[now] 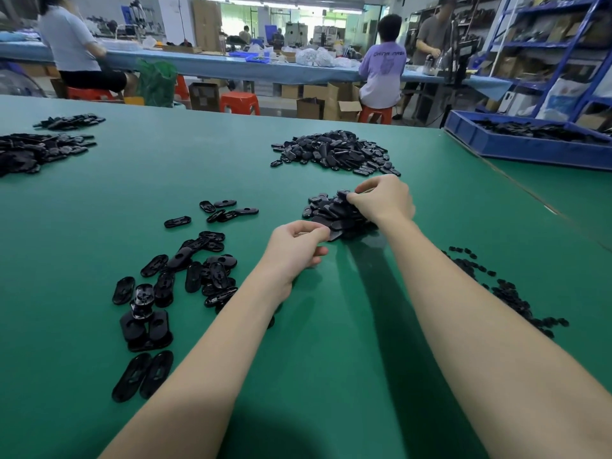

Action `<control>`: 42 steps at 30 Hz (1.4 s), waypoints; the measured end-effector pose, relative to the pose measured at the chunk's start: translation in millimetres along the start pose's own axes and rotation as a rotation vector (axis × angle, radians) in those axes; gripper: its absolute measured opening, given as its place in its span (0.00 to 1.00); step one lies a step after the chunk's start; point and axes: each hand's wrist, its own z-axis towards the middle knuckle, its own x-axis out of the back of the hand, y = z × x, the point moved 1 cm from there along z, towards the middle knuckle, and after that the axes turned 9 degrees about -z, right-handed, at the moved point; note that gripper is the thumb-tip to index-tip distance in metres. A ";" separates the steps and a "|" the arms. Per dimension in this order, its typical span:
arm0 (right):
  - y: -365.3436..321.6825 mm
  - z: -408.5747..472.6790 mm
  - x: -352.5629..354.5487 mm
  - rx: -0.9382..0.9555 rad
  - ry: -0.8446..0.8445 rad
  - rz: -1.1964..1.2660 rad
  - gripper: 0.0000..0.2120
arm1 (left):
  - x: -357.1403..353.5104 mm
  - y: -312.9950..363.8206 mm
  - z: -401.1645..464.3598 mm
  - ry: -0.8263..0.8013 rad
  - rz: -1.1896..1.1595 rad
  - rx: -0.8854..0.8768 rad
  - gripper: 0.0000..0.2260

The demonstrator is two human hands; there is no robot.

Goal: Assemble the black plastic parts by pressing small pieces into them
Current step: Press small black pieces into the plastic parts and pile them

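Note:
A small heap of black oval plastic parts point(328, 210) lies on the green table point(331, 326) just ahead of me. My right hand point(384, 200) reaches into the top of this heap and pinches one black part at its upper edge. My left hand point(294, 250) is at the heap's near side, fingers curled, pinching a flat black part point(334, 234) by its edge. Small black insert pieces point(510, 289) are scattered to the right, partly hidden by my right forearm.
Loose oval black parts point(185, 276) spread out at the left. A bigger pile point(334, 150) sits farther back, more piles point(36, 150) at far left. A blue tray point(530, 144) of black parts stands at the right. People sit at a bench behind.

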 end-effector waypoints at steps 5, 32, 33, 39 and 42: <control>2.4 -0.5 7.3 0.027 0.008 0.010 0.11 | 0.6 0.4 0.2 -0.003 -0.007 0.005 0.03; -34.6 -132.0 -7.1 0.695 -0.798 -0.197 0.12 | 55.1 36.3 -0.1 0.019 0.102 -0.016 0.07; -34.4 -132.4 -8.2 0.698 -0.801 -0.192 0.11 | 54.5 35.8 -0.2 0.016 0.107 -0.013 0.07; -29.2 -127.9 -5.0 0.683 -0.764 -0.214 0.03 | 50.8 33.8 -0.1 -0.002 0.123 0.000 0.07; -25.9 -122.3 -0.5 0.629 -0.681 -0.272 0.01 | 49.4 32.3 -0.9 -0.015 0.132 0.008 0.07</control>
